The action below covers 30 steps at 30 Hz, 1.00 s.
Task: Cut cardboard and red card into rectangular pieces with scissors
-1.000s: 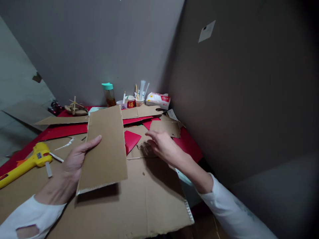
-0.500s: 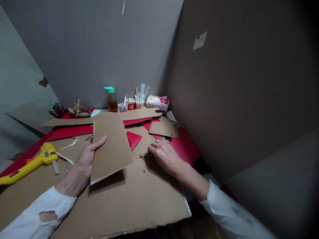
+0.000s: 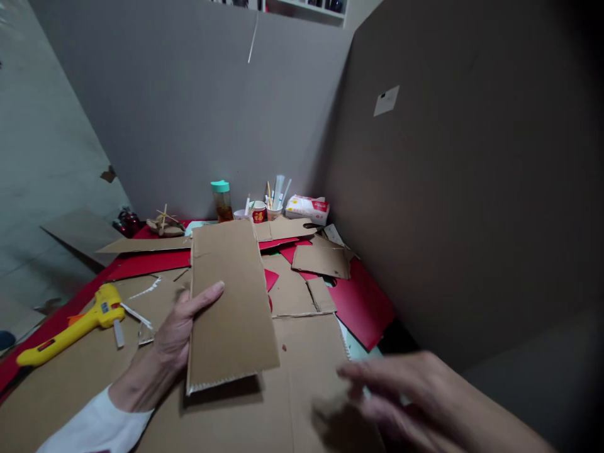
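My left hand (image 3: pixel 177 333) grips the left edge of a rectangular cardboard piece (image 3: pixel 231 302), thumb on its face, its lower end raised above a large cardboard sheet (image 3: pixel 264 415). My right hand (image 3: pixel 396 390) is blurred over the sheet's right edge; its thumb and fingers look apart, and nothing shows between them. Beyond the sheet's upper edge are a small cardboard flap (image 3: pixel 321 294) and a curved cardboard scrap (image 3: pixel 321 259).
A yellow glue gun (image 3: pixel 101 309) lies at the left. Along the back stand a teal-lidded bottle (image 3: pixel 222 202), a red cup (image 3: pixel 258 212) and a tissue pack (image 3: pixel 307 209). Red sheets (image 3: pixel 363 302) lie at the right.
My right hand has moved from the far cardboard down and toward me at the right. The view has shifted upward. My left hand still holds its piece, which now appears more upright.
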{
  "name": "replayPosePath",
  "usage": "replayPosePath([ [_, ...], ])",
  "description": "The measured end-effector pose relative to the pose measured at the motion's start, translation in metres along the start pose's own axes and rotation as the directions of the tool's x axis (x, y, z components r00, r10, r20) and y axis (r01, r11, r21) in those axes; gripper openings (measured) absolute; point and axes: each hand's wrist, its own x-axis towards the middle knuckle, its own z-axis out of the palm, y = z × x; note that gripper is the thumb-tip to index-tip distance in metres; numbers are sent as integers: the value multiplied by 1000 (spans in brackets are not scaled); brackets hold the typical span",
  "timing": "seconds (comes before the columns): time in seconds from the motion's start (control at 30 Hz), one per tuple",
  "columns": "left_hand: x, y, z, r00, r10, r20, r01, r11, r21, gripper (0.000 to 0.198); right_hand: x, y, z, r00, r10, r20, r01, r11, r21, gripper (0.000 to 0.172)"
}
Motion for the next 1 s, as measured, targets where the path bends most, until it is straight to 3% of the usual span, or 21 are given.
replayPosePath([
  [0.13,-5,-3,0,996,61,-63,-58,997,48,40,79,-12,8,981,54,-187,26,915,402,33],
  [0.23,-9,-6,1,992,111,-56,-105,989,104,55,120,-16,32,981,10,-193,112,784,611,38],
  [0.3,-10,-9,1,994,101,-30,-95,982,162,63,136,-19,48,984,-1,-178,111,783,612,39],
  [0.43,-10,-18,1,998,43,-50,-27,957,288,69,155,-25,70,949,61,-309,128,822,555,40],
  [0.6,-14,-23,5,988,68,-138,-6,913,408,71,180,-21,63,920,38,-391,234,746,623,39],
  [0.77,-17,-21,6,993,-39,-113,75,940,333,79,184,-10,45,951,-54,-306,265,654,709,38],
  [1.0,-11,-20,0,991,-20,-131,48,976,213,87,171,5,44,983,-144,-115,174,519,837,26],
])
